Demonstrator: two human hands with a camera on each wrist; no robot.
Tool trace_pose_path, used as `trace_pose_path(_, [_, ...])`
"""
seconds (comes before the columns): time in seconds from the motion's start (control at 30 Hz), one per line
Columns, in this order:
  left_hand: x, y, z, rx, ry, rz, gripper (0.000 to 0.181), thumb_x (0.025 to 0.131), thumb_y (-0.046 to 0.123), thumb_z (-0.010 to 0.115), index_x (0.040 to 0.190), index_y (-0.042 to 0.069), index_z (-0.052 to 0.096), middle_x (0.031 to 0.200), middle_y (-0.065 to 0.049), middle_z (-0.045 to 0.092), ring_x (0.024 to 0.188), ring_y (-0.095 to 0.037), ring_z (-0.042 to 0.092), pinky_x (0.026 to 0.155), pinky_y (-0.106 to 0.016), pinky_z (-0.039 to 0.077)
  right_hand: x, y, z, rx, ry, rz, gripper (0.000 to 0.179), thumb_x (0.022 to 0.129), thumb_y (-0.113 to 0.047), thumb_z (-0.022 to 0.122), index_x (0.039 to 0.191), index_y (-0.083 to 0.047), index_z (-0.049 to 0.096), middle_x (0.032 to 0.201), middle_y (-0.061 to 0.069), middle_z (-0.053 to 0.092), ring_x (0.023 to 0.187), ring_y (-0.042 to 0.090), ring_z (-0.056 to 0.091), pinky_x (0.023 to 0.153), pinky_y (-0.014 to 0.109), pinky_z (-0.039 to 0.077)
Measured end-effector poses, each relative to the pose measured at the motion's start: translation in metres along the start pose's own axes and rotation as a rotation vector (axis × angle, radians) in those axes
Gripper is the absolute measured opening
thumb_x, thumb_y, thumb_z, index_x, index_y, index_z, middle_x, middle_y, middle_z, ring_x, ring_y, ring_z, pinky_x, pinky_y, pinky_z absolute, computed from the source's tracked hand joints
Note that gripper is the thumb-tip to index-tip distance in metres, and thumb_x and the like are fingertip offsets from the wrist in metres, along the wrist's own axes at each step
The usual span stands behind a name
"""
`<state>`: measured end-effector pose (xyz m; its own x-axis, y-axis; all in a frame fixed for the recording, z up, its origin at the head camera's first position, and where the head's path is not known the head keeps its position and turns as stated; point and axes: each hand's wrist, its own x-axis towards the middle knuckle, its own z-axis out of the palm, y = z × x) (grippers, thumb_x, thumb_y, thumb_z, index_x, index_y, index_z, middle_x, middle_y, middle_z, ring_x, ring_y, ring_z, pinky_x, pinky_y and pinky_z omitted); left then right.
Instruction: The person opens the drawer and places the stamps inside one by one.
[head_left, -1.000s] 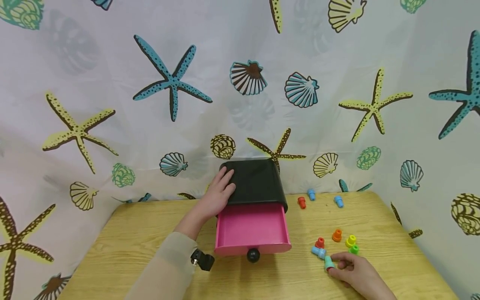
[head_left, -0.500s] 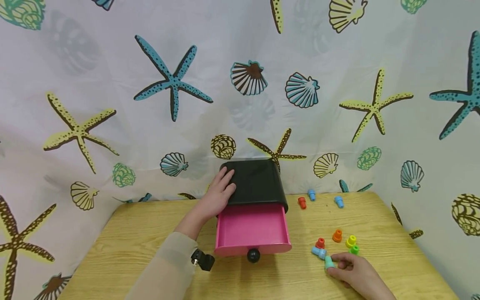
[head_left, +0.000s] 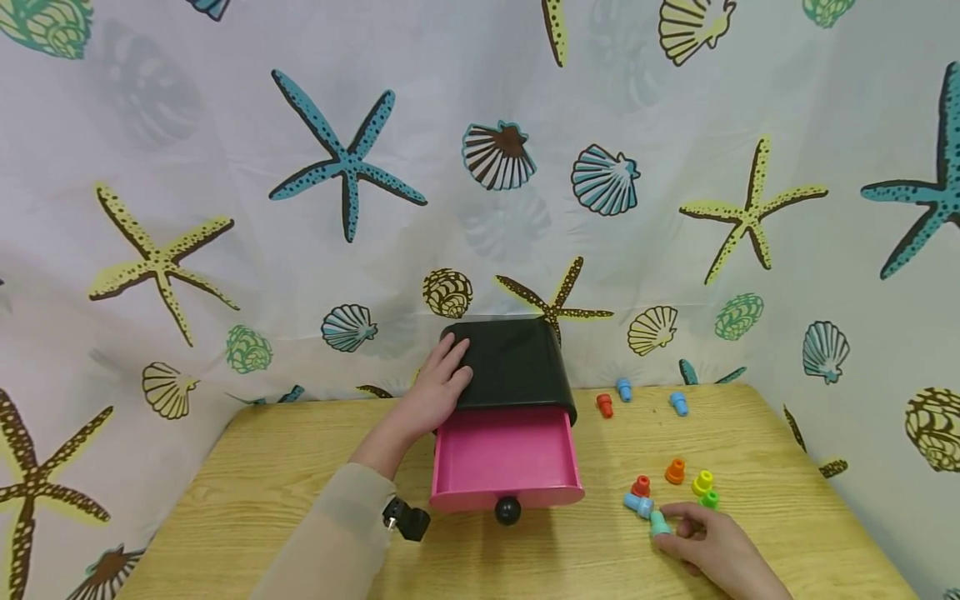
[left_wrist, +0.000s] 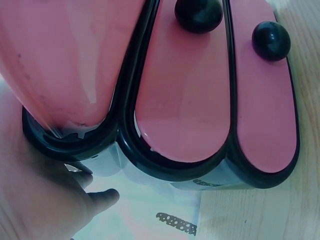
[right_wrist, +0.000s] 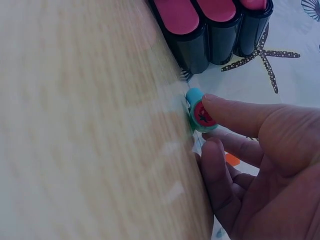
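Head view: a black cabinet [head_left: 517, 367] is placed near the centre of the frame on a wooden table [head_left: 300, 467], with its pink top drawer [head_left: 480, 500] extended toward the lower edge. The left hand [head_left: 431, 400] is laid on the cabinet's left side with its fingers extended; nothing is gripped by it. At lower right, a mint stamp [head_left: 658, 523] is pinched between thumb and index finger of the right hand [head_left: 708, 546]; in the right wrist view, the thumb is seen against its red printed end. Because the stamp is small and rounded, it may be twisted or dropped if pressure is applied off-centre. A light blue stamp [head_left: 638, 505] is positioned just beside it, toward frame left, and could be rolled into the red stamp [head_left: 641, 486] by a sideways sweep. The bright green stamp [head_left: 708, 499], near the knuckles, could be brushed by them. The cabinet could be shifted or tipped if the drawer front were pressed down without adequate bracing.
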<state>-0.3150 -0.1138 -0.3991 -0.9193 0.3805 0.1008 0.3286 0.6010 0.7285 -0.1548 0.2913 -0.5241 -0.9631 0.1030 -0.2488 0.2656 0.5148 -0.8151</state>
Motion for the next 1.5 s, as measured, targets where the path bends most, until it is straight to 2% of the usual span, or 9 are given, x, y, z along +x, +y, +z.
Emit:
trace_pose_path(0.33, [0.001, -0.001, -0.001, 0.004, -0.004, 0.003, 0.065, 0.120, 0.034, 0.036, 0.178, 0.010, 0.019, 0.185, -0.013, -0.002, 0.170, -0.037, -0.002, 0.132, -0.065, 0.011, 0.000, -0.001, 0.000, 0.023, 0.006, 0.022, 0.048, 0.094, -0.023, 0.091, 0.132, 0.002, 0.073, 0.098, 0.005, 0.064, 0.072, 0.021, 0.059, 0.062, 0.032, 0.053])
trace_pose_path(0.57, [0.003, -0.003, 0.000, 0.016, -0.005, 0.000, 0.065, 0.120, 0.034, 0.036, 0.178, 0.010, 0.019, 0.185, -0.014, -0.002, 0.170, -0.039, -0.002, 0.132, -0.065, 0.011, -0.001, 0.000, -0.002, 0.046, -0.004, 0.035, 0.054, 0.094, -0.029, 0.091, 0.132, 0.003, 0.071, 0.105, 0.006, 0.068, 0.084, 0.021, 0.063, 0.070, 0.037, 0.060])
trace_pose_path(0.73, [0.004, -0.004, 0.000, 0.012, -0.007, -0.006, 0.065, 0.120, 0.033, 0.036, 0.178, 0.010, 0.018, 0.185, -0.014, -0.002, 0.170, -0.038, -0.002, 0.132, -0.064, 0.010, -0.002, -0.001, -0.002, 0.051, 0.009, 0.045, 0.054, 0.093, -0.029, 0.092, 0.133, 0.002, 0.072, 0.105, 0.005, 0.069, 0.086, 0.020, 0.065, 0.072, 0.038, 0.061])
trace_pose_path(1.1, [0.001, -0.007, 0.002, -0.003, 0.003, 0.007, 0.067, 0.119, 0.035, 0.036, 0.178, 0.007, 0.020, 0.185, -0.017, 0.000, 0.169, -0.042, -0.001, 0.131, -0.068, 0.010, -0.013, -0.011, -0.010, -0.029, 0.046, 0.006, 0.059, 0.096, -0.039, 0.089, 0.135, 0.001, 0.070, 0.102, 0.002, 0.070, 0.088, 0.020, 0.065, 0.075, 0.036, 0.054])
trace_pose_path(1.27, [-0.001, -0.004, 0.001, -0.006, 0.001, 0.001, 0.066, 0.119, 0.035, 0.036, 0.178, 0.008, 0.019, 0.185, -0.015, -0.001, 0.169, -0.041, -0.002, 0.131, -0.067, 0.010, -0.020, -0.022, -0.013, 0.008, 0.057, -0.013, 0.056, 0.099, -0.034, 0.087, 0.137, 0.002, 0.068, 0.096, 0.002, 0.069, 0.080, 0.021, 0.059, 0.068, 0.032, 0.048])
trace_pose_path(1.5, [0.001, 0.000, 0.000, 0.003, 0.001, -0.006, 0.064, 0.121, 0.032, 0.037, 0.178, 0.010, 0.019, 0.185, -0.014, -0.001, 0.169, -0.039, -0.002, 0.132, -0.065, 0.009, -0.030, -0.043, -0.020, 0.017, 0.061, -0.052, 0.058, 0.102, -0.036, 0.082, 0.142, 0.002, 0.064, 0.095, 0.002, 0.069, 0.078, 0.022, 0.057, 0.066, 0.032, 0.048])
